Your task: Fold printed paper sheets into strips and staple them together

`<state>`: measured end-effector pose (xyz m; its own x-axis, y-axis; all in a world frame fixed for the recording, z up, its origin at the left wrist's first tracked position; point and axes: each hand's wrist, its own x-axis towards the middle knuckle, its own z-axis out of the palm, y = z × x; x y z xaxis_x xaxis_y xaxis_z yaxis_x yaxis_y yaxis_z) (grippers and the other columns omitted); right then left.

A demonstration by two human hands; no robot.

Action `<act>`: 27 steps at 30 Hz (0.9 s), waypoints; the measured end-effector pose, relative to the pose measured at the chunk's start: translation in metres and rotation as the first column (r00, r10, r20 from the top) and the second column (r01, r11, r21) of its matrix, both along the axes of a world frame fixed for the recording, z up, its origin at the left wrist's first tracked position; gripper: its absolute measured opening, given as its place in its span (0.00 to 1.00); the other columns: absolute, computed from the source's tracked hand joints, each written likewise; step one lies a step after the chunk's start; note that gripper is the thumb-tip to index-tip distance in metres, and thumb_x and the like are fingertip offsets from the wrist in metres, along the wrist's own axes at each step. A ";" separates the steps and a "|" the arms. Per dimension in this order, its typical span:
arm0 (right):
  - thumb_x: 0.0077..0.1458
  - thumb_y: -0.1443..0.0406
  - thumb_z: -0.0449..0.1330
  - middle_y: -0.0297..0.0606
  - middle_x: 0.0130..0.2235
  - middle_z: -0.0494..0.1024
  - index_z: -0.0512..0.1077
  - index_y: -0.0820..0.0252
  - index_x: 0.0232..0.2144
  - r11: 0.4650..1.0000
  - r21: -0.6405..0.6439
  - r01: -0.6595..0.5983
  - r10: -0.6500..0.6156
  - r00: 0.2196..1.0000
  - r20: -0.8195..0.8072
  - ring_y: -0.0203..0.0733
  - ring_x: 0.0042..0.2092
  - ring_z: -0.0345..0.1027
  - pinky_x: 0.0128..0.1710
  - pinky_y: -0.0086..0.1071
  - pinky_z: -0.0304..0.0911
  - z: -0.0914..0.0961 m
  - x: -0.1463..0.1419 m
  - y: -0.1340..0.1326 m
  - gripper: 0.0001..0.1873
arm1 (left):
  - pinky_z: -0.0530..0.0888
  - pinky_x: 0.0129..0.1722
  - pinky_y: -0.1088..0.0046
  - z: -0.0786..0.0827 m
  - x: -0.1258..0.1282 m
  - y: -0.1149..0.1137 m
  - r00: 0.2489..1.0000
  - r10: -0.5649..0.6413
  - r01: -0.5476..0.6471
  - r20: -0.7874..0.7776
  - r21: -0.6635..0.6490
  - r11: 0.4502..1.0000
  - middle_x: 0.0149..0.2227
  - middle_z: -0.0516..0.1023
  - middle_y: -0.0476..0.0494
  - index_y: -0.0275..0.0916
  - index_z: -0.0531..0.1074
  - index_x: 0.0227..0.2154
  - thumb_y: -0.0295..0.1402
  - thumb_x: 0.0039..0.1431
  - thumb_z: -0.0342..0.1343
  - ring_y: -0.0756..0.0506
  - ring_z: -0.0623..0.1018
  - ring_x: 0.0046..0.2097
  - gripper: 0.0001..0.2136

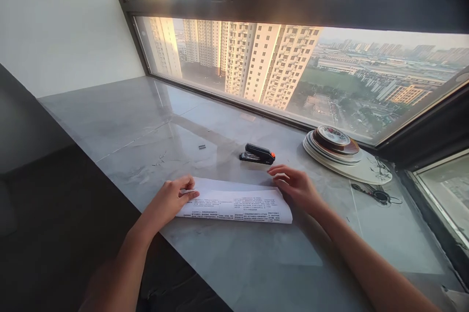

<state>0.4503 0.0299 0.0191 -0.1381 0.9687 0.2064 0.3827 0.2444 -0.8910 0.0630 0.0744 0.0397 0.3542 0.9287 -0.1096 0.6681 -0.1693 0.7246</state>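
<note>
Folding apparently being done: the folded paper (234, 207) on the counter (252, 258) is pinched at its left end by the left hand (180, 197), the right hand (293, 184) is held loosely half-open, empty, at the right end, contact unclear, and steadying there is probably called for next.

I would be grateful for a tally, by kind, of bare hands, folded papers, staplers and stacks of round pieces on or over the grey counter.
Bare hands: 2 (left hand, right hand)
Folded white paper with black print: 1
Black stapler with orange end: 1
Stack of round, plate-like pieces, taken as one: 1
Total: 5
</note>
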 end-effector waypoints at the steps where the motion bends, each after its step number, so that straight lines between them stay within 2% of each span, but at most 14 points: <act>1: 0.66 0.58 0.58 0.43 0.52 0.79 0.79 0.53 0.47 1.000 0.017 0.000 0.000 1.000 0.007 0.48 0.52 0.74 0.53 0.44 0.73 0.002 -0.004 -0.001 0.13 | 0.65 0.31 0.75 0.000 0.001 -0.001 1.000 -0.008 0.008 -0.016 0.013 1.000 0.35 0.77 0.48 0.42 0.65 0.31 0.47 0.65 0.53 0.45 0.79 0.36 0.14; 4: 0.66 0.57 0.60 0.44 0.51 0.79 0.78 0.52 0.50 0.984 0.047 -0.170 0.157 0.967 0.201 0.48 0.49 0.74 0.51 0.44 0.72 0.003 -0.016 -0.003 0.15 | 0.65 0.30 0.74 0.001 0.003 -0.001 0.998 -0.014 0.014 -0.060 0.015 1.000 0.33 0.76 0.50 0.42 0.63 0.30 0.46 0.66 0.51 0.46 0.76 0.31 0.14; 6: 0.64 0.58 0.62 0.44 0.48 0.79 0.80 0.52 0.47 0.962 0.097 -0.254 0.206 0.914 0.349 0.48 0.47 0.73 0.50 0.45 0.71 -0.003 -0.022 -0.001 0.12 | 0.69 0.32 0.72 0.000 0.004 0.000 0.999 0.009 -0.008 -0.040 0.019 1.000 0.38 0.79 0.47 0.42 0.63 0.29 0.46 0.66 0.51 0.45 0.78 0.34 0.15; 8: 0.64 0.60 0.62 0.44 0.47 0.79 0.80 0.51 0.45 0.950 0.136 -0.280 0.199 0.882 0.428 0.48 0.47 0.72 0.50 0.45 0.71 -0.010 -0.024 0.001 0.10 | 0.73 0.38 0.70 -0.001 0.005 0.001 0.999 0.038 -0.037 -0.007 0.052 0.998 0.47 0.80 0.45 0.41 0.63 0.28 0.45 0.66 0.52 0.43 0.80 0.40 0.15; 10: 0.64 0.61 0.62 0.44 0.48 0.78 0.80 0.50 0.45 0.953 0.154 -0.262 0.167 0.875 0.455 0.48 0.47 0.71 0.50 0.45 0.70 -0.017 -0.024 0.003 0.09 | 0.74 0.42 0.69 -0.002 0.007 0.002 0.998 0.059 -0.057 -0.012 0.076 0.995 0.49 0.79 0.43 0.41 0.67 0.30 0.44 0.66 0.51 0.41 0.80 0.44 0.13; 13: 0.62 0.61 0.65 0.43 0.50 0.78 0.80 0.49 0.47 0.962 0.180 -0.204 0.099 0.878 0.468 0.50 0.50 0.71 0.52 0.47 0.70 -0.021 -0.023 0.005 0.11 | 0.74 0.43 0.69 -0.002 0.009 0.004 0.996 0.043 -0.037 -0.073 0.088 0.995 0.46 0.80 0.44 0.43 0.72 0.35 0.43 0.67 0.50 0.41 0.81 0.45 0.12; 17: 0.63 0.62 0.63 0.43 0.50 0.78 0.81 0.48 0.45 0.964 0.180 -0.195 0.091 0.880 0.465 0.50 0.49 0.71 0.52 0.48 0.70 -0.019 -0.023 0.006 0.09 | 0.71 0.40 0.68 -0.002 0.014 0.016 0.982 0.044 -0.014 -0.181 0.167 0.986 0.47 0.82 0.47 0.43 0.68 0.29 0.38 0.65 0.52 0.41 0.81 0.43 0.09; 21: 0.64 0.63 0.61 0.43 0.50 0.77 0.82 0.49 0.43 0.956 0.165 -0.241 0.148 0.887 0.436 0.47 0.47 0.72 0.51 0.46 0.70 -0.017 -0.020 0.008 0.10 | 0.69 0.38 0.68 -0.003 0.020 0.032 0.940 0.074 0.018 -0.334 0.265 0.964 0.38 0.83 0.47 0.43 0.68 0.28 0.34 0.66 0.51 0.42 0.79 0.38 0.10; 23: 0.65 0.64 0.60 0.43 0.50 0.77 0.81 0.50 0.44 0.953 0.162 -0.257 0.166 0.887 0.431 0.47 0.47 0.72 0.51 0.46 0.70 -0.016 -0.019 0.009 0.11 | 0.71 0.42 0.64 -0.001 0.025 0.034 0.910 0.079 0.073 -0.408 0.345 0.936 0.36 0.83 0.45 0.42 0.71 0.30 0.32 0.66 0.50 0.40 0.79 0.41 0.09; 24: 0.65 0.64 0.60 0.44 0.50 0.77 0.81 0.50 0.45 0.952 0.161 -0.261 0.169 0.886 0.433 0.47 0.47 0.72 0.51 0.46 0.70 -0.015 -0.019 0.009 0.11 | 0.71 0.47 0.61 0.000 0.028 0.031 0.898 0.093 0.102 -0.430 0.409 0.907 0.39 0.83 0.43 0.42 0.73 0.33 0.30 0.67 0.49 0.38 0.79 0.45 0.09; 26: 0.65 0.64 0.59 0.44 0.50 0.78 0.81 0.50 0.45 0.951 0.160 -0.265 0.174 0.884 0.434 0.47 0.46 0.72 0.50 0.46 0.70 -0.014 -0.019 0.010 0.11 | 0.69 0.55 0.53 0.001 0.039 0.021 0.895 0.092 0.174 -0.436 0.533 0.828 0.51 0.81 0.39 0.40 0.76 0.43 0.26 0.68 0.47 0.35 0.75 0.56 0.12; 27: 0.65 0.64 0.59 0.44 0.50 0.78 0.81 0.50 0.45 0.950 0.160 -0.268 0.176 0.883 0.434 0.47 0.46 0.72 0.50 0.46 0.70 -0.014 -0.020 0.010 0.11 | 0.68 0.59 0.50 0.000 0.046 0.014 0.904 0.063 0.214 -0.424 0.574 0.790 0.58 0.77 0.38 0.40 0.76 0.49 0.25 0.69 0.45 0.34 0.72 0.61 0.15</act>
